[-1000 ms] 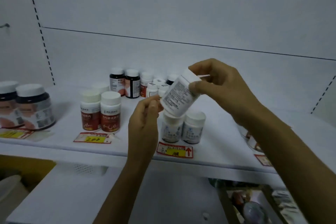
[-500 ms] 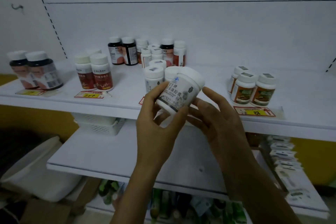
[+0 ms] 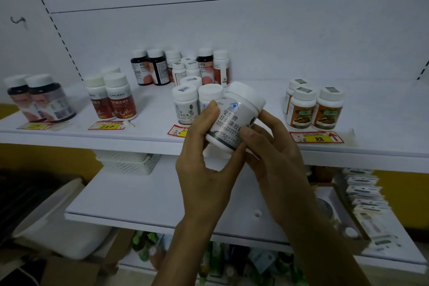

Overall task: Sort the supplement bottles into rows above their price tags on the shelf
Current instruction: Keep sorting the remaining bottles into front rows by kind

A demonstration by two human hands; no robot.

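A white supplement bottle (image 3: 234,116) with a grey label and Chinese print is tilted in front of the shelf (image 3: 151,139), held between both hands. My left hand (image 3: 206,165) wraps its left side and base. My right hand (image 3: 271,153) grips its right side and bottom. Behind it stand matching white bottles (image 3: 185,104) above a red and yellow price tag (image 3: 177,131), partly hidden by my left hand. Red-labelled bottles (image 3: 119,97) stand above the 280 tag (image 3: 106,126). Orange-labelled bottles (image 3: 325,109) stand above the 88 tag (image 3: 316,137).
Two large dark bottles (image 3: 44,100) stand at the shelf's left end. A mixed cluster of bottles (image 3: 176,67) sits at the back. Below are a white basket (image 3: 130,162), a lower shelf board (image 3: 144,199) and a box of packets (image 3: 364,195) at the right.
The bottle has come down from in front of the back cluster to the shelf's front edge and turned its label toward me. My view has pulled back and the right hand moved under the bottle.
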